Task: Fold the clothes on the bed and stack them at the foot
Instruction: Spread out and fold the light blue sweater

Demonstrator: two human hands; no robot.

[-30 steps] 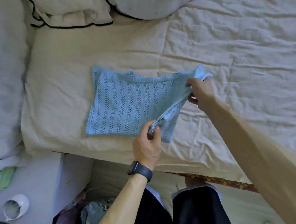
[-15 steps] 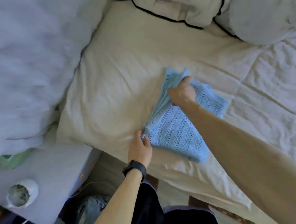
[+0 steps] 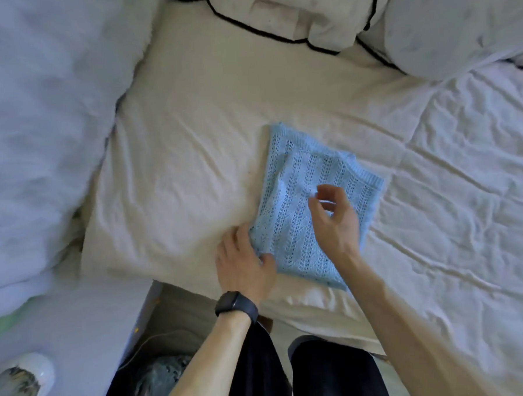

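A pale blue knit top [image 3: 298, 171] lies folded small mid-bed [image 3: 190, 141], left hand [image 3: 243, 259] flat at its 7 o'clock corner, right hand [image 3: 334, 221] hovering above, loosely curled and empty; stacking at the foot apparently remains.

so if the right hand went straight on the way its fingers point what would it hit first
Most likely the blue knit top: the right hand hovers over it, fingers loosely curled and aimed at its folded upper layer. Its height is unclear.
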